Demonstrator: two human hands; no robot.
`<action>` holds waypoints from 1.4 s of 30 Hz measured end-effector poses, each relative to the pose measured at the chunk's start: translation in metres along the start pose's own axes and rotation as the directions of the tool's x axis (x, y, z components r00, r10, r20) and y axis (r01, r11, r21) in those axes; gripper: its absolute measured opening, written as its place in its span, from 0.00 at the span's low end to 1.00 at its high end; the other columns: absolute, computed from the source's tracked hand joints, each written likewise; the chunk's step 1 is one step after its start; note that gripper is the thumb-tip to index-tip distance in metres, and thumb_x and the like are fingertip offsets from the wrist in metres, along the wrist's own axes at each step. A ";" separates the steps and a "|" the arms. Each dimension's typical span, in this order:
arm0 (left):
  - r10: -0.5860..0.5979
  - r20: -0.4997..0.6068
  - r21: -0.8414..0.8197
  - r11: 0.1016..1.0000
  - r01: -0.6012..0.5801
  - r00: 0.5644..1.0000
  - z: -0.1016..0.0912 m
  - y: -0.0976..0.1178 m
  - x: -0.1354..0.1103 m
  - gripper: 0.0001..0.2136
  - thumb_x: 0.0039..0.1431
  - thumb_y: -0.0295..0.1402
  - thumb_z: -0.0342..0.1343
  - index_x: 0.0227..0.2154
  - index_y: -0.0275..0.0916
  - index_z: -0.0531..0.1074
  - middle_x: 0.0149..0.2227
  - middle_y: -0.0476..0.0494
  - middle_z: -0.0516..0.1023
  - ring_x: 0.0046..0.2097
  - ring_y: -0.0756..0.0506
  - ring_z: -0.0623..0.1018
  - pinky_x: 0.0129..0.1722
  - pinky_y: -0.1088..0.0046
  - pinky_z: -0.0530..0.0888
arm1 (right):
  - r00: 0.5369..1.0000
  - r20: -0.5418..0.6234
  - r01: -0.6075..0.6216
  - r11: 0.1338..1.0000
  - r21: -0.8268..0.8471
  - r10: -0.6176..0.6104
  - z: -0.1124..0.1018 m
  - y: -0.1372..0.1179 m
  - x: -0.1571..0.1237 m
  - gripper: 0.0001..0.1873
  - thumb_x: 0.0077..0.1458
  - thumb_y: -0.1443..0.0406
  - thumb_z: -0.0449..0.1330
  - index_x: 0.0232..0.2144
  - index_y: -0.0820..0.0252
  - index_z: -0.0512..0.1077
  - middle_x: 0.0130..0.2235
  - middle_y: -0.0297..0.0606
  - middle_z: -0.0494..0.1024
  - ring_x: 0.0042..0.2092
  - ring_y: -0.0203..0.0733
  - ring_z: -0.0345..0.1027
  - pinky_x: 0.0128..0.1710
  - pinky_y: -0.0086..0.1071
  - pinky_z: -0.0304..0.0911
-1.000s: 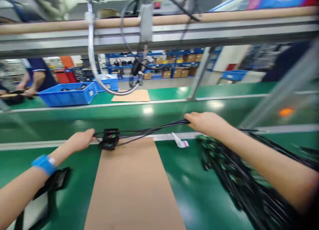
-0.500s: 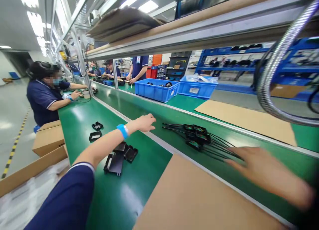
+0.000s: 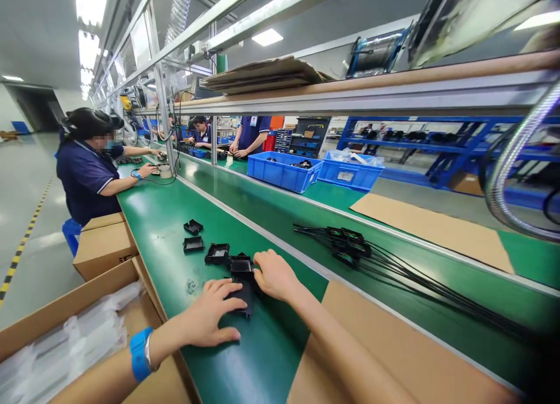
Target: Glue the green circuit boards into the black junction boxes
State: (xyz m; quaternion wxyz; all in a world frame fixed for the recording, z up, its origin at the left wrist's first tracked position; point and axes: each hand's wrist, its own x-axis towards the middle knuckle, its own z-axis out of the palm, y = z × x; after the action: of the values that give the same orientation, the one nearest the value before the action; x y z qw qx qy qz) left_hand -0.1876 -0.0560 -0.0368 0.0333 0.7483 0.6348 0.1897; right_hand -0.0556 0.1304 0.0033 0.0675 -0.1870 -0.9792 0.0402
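My left hand [image 3: 213,315] has its fingers spread, the fingertips resting on a flat black plastic piece [image 3: 245,299]. My right hand [image 3: 275,274] is curled, its thumb and fingers at the right edge of a black plastic case [image 3: 241,266]; its fingertips are partly hidden. Left of that lies an open black case [image 3: 217,253]. Two smaller black cases, one rectangular [image 3: 193,244] and one tilted [image 3: 193,226], lie farther back on the green bench. Beyond the metal strip, a bundle of black cables [image 3: 420,281] with black housings [image 3: 350,243] lies on the green belt.
A cardboard sheet [image 3: 350,357] covers the bench at the right front. At lower left an open carton [image 3: 146,287] contains clear plastic bags. Blue bins [image 3: 280,171] stand across the belt, and a metal hose [image 3: 503,176] hangs at right. A co-worker [image 3: 90,164] sits at left.
My right hand has left the cables and come over to the black cases. My left hand has drawn back from above the strip to them. The camera view has shifted.
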 end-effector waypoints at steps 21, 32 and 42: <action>0.135 -0.165 0.120 0.986 -0.116 0.977 0.047 0.033 0.021 0.10 0.57 0.18 0.46 0.32 0.38 0.68 0.35 0.44 0.72 0.35 0.44 0.73 0.37 0.65 0.72 | 0.951 0.021 -0.309 0.951 -0.009 0.309 0.007 0.038 -0.056 0.12 0.61 0.59 0.55 0.33 0.61 0.73 0.37 0.38 0.72 0.38 0.39 0.67 0.38 0.35 0.63; -0.194 -0.318 -0.249 0.962 0.116 0.928 0.016 0.018 0.012 0.16 0.59 0.31 0.51 0.50 0.41 0.65 0.51 0.40 0.72 0.52 0.40 0.71 0.53 0.58 0.67 | 0.997 0.056 -0.066 0.994 0.091 0.061 -0.003 0.018 -0.053 0.12 0.51 0.65 0.57 0.40 0.58 0.74 0.41 0.41 0.71 0.47 0.47 0.60 0.43 0.37 0.54; -0.641 -0.204 -0.646 0.656 0.390 0.739 0.005 -0.051 -0.019 0.22 0.65 0.49 0.40 0.44 0.37 0.69 0.33 0.45 0.76 0.32 0.44 0.76 0.32 0.69 0.74 | 0.986 0.111 0.109 0.986 0.130 -0.124 0.011 -0.011 -0.083 0.11 0.48 0.77 0.52 0.31 0.60 0.69 0.35 0.39 0.74 0.40 0.41 0.64 0.41 0.36 0.49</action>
State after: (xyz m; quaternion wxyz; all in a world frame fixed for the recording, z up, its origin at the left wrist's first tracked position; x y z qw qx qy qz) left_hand -0.2361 -0.0630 -0.0611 0.1706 0.4266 0.7308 0.5048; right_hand 0.0154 0.0892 -0.0164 0.0230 -0.1220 -0.9864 0.1075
